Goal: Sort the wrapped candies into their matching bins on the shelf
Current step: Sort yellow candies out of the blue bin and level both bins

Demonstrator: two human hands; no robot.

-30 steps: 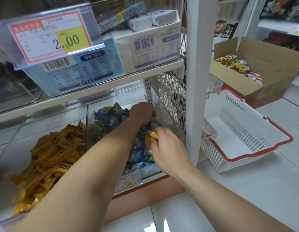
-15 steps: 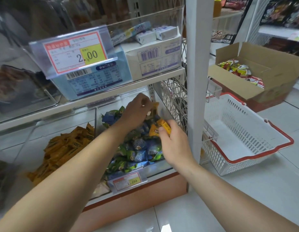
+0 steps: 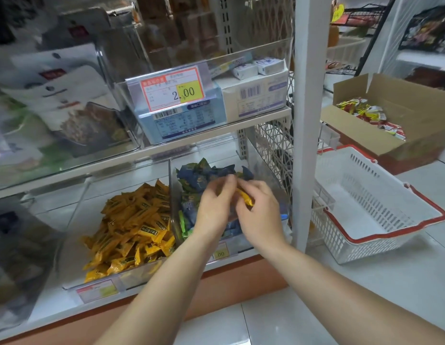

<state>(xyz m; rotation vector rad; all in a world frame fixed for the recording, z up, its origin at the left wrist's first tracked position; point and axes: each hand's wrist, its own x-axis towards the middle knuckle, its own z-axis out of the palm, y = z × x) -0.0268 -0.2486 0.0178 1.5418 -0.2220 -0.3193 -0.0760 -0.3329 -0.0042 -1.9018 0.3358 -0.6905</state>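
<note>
Half a second ago my hands were deeper in the right bin (image 3: pixel 266 168), the left one up near its back corner; now both have come back together above the middle of the blue candies (image 3: pixel 204 173), and the orange candy (image 3: pixel 245 198) is lifted free of that pile. My right hand (image 3: pixel 261 212) is curled around it. The fingers of my left hand (image 3: pixel 214 207) are bunched close beside it and blurred, so I cannot tell if they also pinch something. I take this to mean the stray piece is out and only the transfer is left: it belongs with the orange candies (image 3: pixel 131 227) in the left bin (image 3: pixel 74 215). Between the two bins stands the clear divider wall (image 3: pixel 170 185), and I must carry the candy over its top edge, not through it. Above, the upper shelf (image 3: pixel 92 169) hangs low over the back of both bins, so the free room is toward the front edge, where the bins are open. At the right the white post (image 3: pixel 306 135) stands just beside my right wrist, and the basket (image 3: pixel 345 247) sits on the floor beyond it, well apart from the path.
</note>
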